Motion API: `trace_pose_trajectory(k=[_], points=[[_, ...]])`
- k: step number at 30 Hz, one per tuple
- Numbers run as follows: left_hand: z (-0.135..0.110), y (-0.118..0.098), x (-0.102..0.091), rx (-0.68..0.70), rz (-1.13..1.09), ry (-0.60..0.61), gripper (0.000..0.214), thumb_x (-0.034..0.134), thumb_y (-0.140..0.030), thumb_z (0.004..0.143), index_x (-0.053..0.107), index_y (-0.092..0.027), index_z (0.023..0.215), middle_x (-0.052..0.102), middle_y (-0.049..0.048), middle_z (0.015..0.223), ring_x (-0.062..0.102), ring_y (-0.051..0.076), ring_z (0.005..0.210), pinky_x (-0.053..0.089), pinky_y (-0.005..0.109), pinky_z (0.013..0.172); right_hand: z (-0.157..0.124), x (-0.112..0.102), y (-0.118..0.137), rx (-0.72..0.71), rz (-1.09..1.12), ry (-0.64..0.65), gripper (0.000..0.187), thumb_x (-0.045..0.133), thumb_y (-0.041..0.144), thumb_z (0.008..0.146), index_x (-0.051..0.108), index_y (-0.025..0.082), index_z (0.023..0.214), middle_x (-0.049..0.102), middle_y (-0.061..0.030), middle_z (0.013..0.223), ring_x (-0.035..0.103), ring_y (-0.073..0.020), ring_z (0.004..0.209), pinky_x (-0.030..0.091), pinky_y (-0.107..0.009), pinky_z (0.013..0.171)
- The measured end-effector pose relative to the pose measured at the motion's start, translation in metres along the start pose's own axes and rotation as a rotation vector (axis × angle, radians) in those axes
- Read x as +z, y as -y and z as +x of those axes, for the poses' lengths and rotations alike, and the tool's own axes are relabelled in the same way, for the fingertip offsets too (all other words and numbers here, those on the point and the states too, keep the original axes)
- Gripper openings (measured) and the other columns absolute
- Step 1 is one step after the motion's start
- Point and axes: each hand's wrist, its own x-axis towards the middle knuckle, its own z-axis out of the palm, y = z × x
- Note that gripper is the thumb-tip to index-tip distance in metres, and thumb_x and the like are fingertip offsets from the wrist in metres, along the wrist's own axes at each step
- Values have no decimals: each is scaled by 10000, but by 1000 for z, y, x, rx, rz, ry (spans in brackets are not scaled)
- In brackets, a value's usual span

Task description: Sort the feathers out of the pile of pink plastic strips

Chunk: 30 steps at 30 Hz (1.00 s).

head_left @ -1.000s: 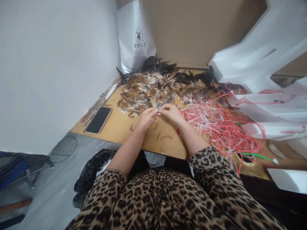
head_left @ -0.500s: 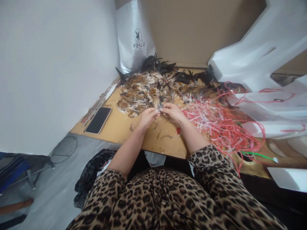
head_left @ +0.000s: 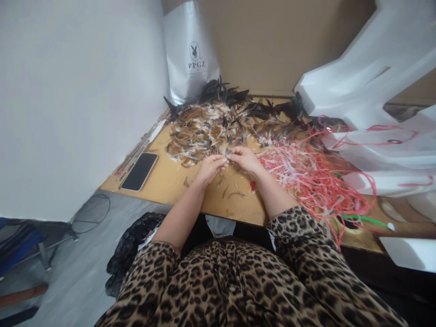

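Both hands meet over the near edge of a heap of brown, white and black feathers. My left hand is closed, thumb and fingers pinched at the base of a small greyish feather. Touching it from the other side, my right hand pinches the same feather between thumb and forefinger. The fingertips hide most of its stem. A tangle of red and pale ribbon strips lies just right of my right forearm. Loose feather bits and a small red scrap lie below the hands on the table.
A phone lies at the table's left side. Behind the heap stands a silver bag against the wall. White foam-like pieces crowd the right side. A green strip ends near the right front edge. A black plastic bag sits below.
The hands stay together at nearly the same spot, with only slight finger movement. The camera view has shifted very little.
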Motion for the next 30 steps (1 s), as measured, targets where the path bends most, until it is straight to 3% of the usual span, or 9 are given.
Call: trace_pose_trajectory(k=[6, 11, 15, 23, 30], points=[[2, 2, -2, -2, 2, -15, 201, 714, -167, 599, 622, -89, 760, 648, 37, 674, 568, 49, 554, 431, 157, 546, 2, -9, 3, -19, -139, 29, 229, 649, 358, 613, 608, 144, 682, 600, 10, 596, 485, -91, 537, 379, -220, 552], [1, 0, -2, 24, -27, -39, 177, 706, -186, 616, 605, -96, 729, 638, 30, 664, 568, 44, 563, 425, 140, 536, 4, -37, 1, -131, -523, -38, 165, 565, 266, 671, 658, 141, 728, 646, -20, 681, 534, -117, 611, 395, -229, 602], [2, 1, -2, 23, -25, -41, 176, 707, -196, 618, 594, -102, 715, 629, 21, 650, 558, 40, 559, 420, 136, 532, 6, -53, -4, -198, -831, 44, 165, 533, 217, 687, 673, 166, 758, 656, -18, 717, 552, -128, 649, 390, -229, 625], [2, 1, -3, 14, 0, -38, 182, 694, -199, 634, 582, -103, 740, 630, 24, 679, 548, 43, 553, 412, 154, 526, 3, -43, -6, -231, -1290, 36, 256, 520, 235, 723, 670, 254, 930, 634, -54, 915, 573, -187, 774, 379, -272, 643], [2, 2, -4, 2, 0, -22, 180, 686, -200, 648, 589, -98, 759, 647, 38, 722, 556, 47, 568, 412, 161, 530, 1, -39, -8, -210, -1357, 40, 223, 472, 201, 749, 676, 218, 840, 612, -82, 897, 555, -197, 777, 358, -284, 624]])
